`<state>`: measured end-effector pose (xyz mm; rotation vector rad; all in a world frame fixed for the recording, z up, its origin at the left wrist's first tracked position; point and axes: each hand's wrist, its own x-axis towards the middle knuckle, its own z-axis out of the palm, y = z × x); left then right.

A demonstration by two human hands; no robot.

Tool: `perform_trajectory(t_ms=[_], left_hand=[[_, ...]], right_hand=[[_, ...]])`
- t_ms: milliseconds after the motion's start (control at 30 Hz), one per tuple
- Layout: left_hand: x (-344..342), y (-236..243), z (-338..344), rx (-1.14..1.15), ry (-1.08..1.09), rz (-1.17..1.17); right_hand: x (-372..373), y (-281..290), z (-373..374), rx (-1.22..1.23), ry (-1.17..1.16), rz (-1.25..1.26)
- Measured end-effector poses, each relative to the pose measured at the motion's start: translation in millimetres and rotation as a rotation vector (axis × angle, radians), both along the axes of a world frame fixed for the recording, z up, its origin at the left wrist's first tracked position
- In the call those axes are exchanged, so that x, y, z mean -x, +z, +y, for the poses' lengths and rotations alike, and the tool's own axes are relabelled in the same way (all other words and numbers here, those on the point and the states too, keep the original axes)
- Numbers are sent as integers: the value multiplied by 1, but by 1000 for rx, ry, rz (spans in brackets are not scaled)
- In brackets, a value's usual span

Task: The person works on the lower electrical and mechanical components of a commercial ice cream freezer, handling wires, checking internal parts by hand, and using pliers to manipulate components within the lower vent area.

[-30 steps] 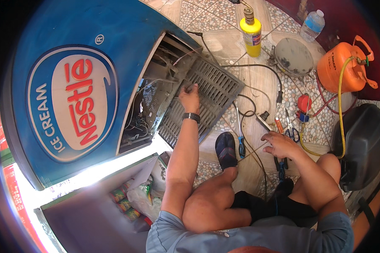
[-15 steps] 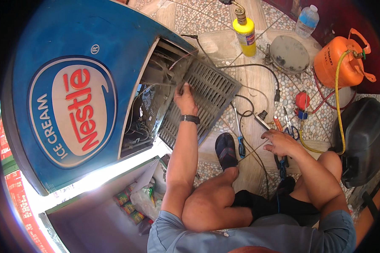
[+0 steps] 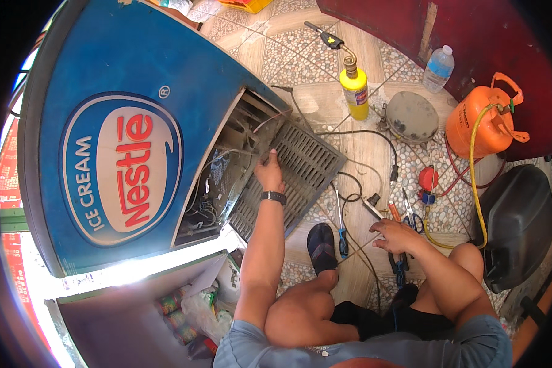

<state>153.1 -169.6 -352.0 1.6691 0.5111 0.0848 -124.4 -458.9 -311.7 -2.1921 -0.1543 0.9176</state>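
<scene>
Blue metal panels form the freezer (image 3: 184, 46), and its bay (image 3: 201, 208) gapes at the right side, wires showing, with the grey grille (image 3: 313, 165) lying aslant just beside it. From where I stand, the left hand (image 3: 268, 175) has slid off the slats to the grille's edge facing the bay. Its fingers are bent there; whether they pinch that edge or only rest on it I cannot tell. The grille has hardly moved against the freezer, so I'd judge the handling has passed from its face to its edge, with the bay left exposed. Over the floor, the right hand (image 3: 397, 236) keeps much the same place, fingers loosely spread, nothing seen in them, near the bar (image 3: 374, 210) and scissors (image 3: 414, 218). The screwdriver (image 3: 343, 242) and pliers (image 3: 400, 270) lie nearer the person. Toward the floor's far edge, the torch (image 3: 354, 95) now shows whole; the tank (image 3: 477, 129) sits by the red wall (image 3: 386, 21).
</scene>
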Motion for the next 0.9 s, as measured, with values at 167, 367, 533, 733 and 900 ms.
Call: perform_trajectory(t_ms=[167, 367, 533, 733, 900], left_hand=[[-1, 15, 5, 92, -10, 52], [-6, 14, 9, 611, 89, 188], [0, 14, 7, 803, 135, 212], [-2, 12, 16, 659, 168, 114], [-2, 24, -2, 318, 103, -63]], right_hand=[[1, 1, 3, -22, 2, 1], [2, -1, 1, -22, 20, -31], [3, -7, 0, -25, 2, -34], [-3, -2, 4, -25, 17, -30], [-5, -1, 8, -17, 21, -12]])
